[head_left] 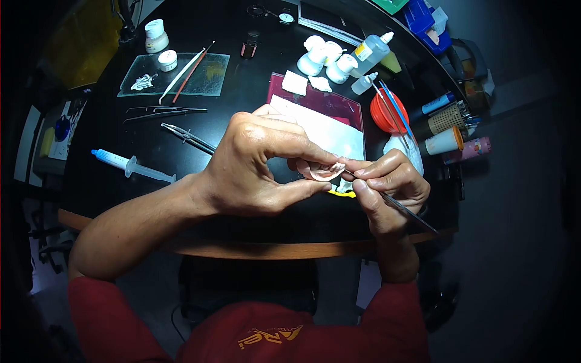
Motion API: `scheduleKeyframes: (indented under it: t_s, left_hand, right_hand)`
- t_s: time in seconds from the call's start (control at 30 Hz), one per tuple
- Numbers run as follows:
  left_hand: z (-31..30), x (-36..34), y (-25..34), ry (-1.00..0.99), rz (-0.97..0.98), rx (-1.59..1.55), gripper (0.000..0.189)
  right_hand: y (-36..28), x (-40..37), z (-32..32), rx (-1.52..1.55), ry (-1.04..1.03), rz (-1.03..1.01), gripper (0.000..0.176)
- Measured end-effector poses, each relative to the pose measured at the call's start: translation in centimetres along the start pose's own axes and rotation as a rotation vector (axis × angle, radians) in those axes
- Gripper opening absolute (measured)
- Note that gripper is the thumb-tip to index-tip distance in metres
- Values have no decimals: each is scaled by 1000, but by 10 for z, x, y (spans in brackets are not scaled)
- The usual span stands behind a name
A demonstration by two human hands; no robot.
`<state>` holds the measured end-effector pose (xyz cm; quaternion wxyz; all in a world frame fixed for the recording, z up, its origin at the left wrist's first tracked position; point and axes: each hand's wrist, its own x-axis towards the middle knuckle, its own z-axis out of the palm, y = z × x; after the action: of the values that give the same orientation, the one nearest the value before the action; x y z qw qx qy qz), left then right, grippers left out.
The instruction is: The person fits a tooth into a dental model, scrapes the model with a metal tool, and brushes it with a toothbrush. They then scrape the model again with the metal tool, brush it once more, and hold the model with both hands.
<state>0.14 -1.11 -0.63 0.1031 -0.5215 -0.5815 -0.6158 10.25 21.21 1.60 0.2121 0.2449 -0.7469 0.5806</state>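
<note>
My left hand pinches a small, curved pinkish-white dental piece between thumb and fingers, over the near part of the table. Much of the piece is hidden by the fingers. My right hand grips a thin metal dental instrument with a textured handle, like a pen. Its handle slants down to the right, and its tip is at the right side of the piece; contact cannot be made out. Beneath the hands, something whitish with a yellow edge partly shows.
A glass slab bears a jar and two slender tools. Tweezers, pliers-like forceps and a syringe lie left. Behind my hands are a white sheet, white bottles and a red bowl with brushes.
</note>
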Motion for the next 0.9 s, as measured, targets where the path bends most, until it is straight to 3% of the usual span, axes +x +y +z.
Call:
scheduleKeyframes:
  t_s: [0.43,0.9]
  left_hand:
    - [-1,-3,1,23,37,129,30]
    - [0,-1,2,19,15,58,32]
  right_hand:
    - [-6,1,8,-103,-28,12,23]
    - [-6,2,3,-72,1,12,21]
